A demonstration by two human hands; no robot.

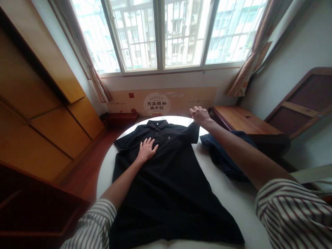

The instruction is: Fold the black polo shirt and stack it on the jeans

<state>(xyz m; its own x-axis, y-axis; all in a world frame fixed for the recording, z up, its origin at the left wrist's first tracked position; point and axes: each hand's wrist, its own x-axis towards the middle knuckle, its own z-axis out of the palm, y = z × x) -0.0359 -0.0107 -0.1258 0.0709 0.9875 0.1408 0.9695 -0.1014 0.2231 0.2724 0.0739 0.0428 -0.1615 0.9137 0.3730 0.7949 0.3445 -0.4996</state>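
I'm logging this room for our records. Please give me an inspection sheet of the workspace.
Surface: white round surface under the shirt.
Things: black polo shirt, spread out flat, collar at the far end.
Clutter: crumpled dark blue garment beside the shirt, on the right.
Hands: left hand flat on the shirt's chest; right hand at the sleeve end, contact unclear.
Cables: nothing seen.
Surroundings: wooden side table, wooden wardrobe doors, curtained window.

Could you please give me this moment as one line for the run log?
left hand: flat on black polo shirt | right hand: nearest its sleeve | dark blue cloth: beside shirt
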